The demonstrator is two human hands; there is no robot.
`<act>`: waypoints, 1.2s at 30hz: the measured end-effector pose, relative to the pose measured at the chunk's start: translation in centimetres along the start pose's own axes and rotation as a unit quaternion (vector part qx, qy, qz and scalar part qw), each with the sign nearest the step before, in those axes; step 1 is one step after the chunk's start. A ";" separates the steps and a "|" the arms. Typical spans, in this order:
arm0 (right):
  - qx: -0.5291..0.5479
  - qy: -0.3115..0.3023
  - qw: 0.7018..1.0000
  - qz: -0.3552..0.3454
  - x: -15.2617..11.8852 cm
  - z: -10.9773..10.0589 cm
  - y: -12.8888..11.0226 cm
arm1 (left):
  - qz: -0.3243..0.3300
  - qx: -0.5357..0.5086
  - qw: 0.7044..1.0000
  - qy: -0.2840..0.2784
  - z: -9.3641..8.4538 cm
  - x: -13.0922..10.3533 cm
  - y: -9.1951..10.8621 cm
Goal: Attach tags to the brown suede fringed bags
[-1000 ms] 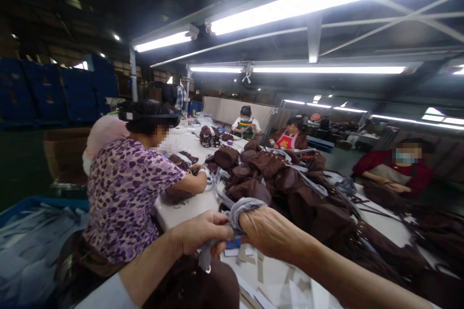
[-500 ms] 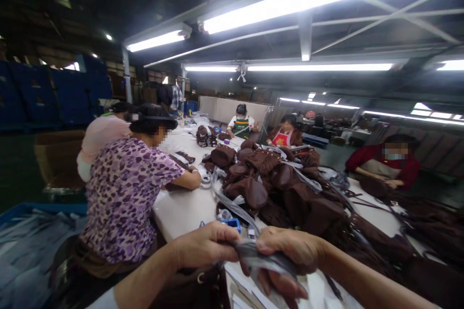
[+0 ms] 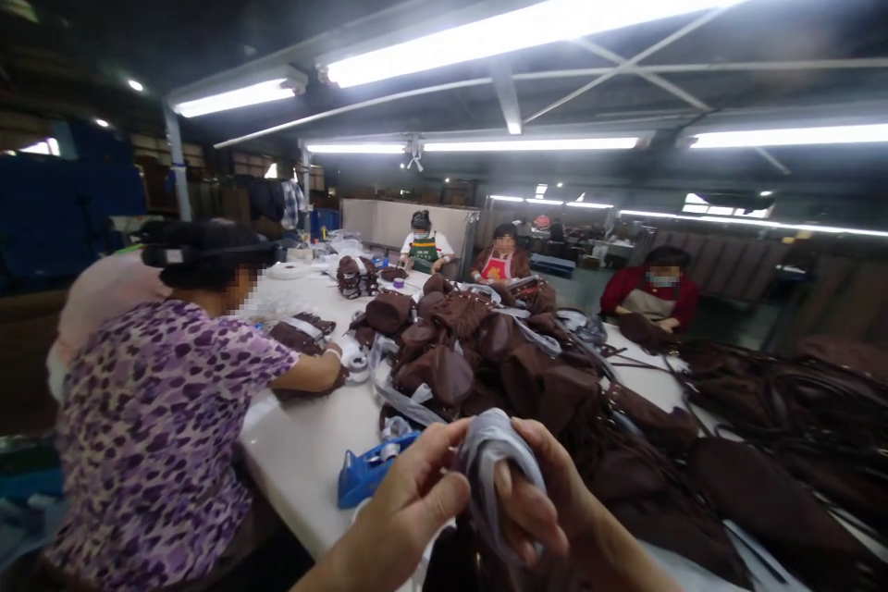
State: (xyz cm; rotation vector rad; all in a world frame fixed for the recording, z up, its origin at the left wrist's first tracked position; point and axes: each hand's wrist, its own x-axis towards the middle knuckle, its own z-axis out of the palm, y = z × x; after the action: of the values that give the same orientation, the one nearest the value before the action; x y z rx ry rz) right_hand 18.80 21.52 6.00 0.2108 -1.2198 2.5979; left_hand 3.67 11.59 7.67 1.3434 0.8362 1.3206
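A grey, translucent plastic strip (image 3: 486, 472) is wound in a loop between my two hands, low in the middle of the view. My left hand (image 3: 420, 499) pinches the loop's left side with thumb and fingers. Fingers of my right hand (image 3: 548, 499) pass through the loop, while its upper part grips the right side. Just left of my left hand, a blue tape dispenser (image 3: 364, 474) stands on the white table (image 3: 298, 435). Beyond my hands lies a large pile of dark brown bags (image 3: 450, 375) with grey wrapping strips among them.
At the left, a person in a purple patterned top (image 3: 166, 425) leans over the table, one arm on it. Three people sit along the far side. More brown bags and straps (image 3: 783, 407) cover the right side. A bundled brown stack (image 3: 357, 276) stands farther back.
The strip has gone from a loose, blurred bunch to an upright loop around my right fingers. The view has turned right, bringing the blue dispenser into clearer sight.
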 end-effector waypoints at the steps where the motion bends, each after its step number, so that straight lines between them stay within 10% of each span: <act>1: -0.022 0.012 1.000 -0.006 -0.3 0.0 -0.3 | -0.006 0.010 1.000 -0.012 0.7 0.1 0.1; 13: -0.154 0.131 0.979 -0.022 -2.7 -1.6 -6.2 | 0.034 0.141 0.989 -0.001 4.0 6.4 1.4; 20: -0.147 0.261 0.948 -0.109 -3.4 -7.6 -4.4 | 0.059 0.179 0.982 0.016 2.8 11.2 -6.1; 24: -0.215 0.394 0.873 -0.189 -4.1 -9.7 -4.7 | 0.035 0.183 0.981 0.060 1.9 14.1 -10.7; 30: -0.292 0.494 0.808 -0.133 -5.8 -10.7 -4.7 | 0.030 0.228 0.967 0.109 3.0 16.8 -16.9; 36: -0.344 0.616 0.689 -0.165 -6.0 -11.8 -2.5 | 0.004 0.215 0.975 0.063 3.9 17.7 -20.7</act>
State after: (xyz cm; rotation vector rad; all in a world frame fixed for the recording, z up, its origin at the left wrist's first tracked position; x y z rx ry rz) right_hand 25.00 31.10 -1.07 -1.1426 -1.2089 1.1862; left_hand 13.84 32.45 -7.05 1.6055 1.2585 1.2863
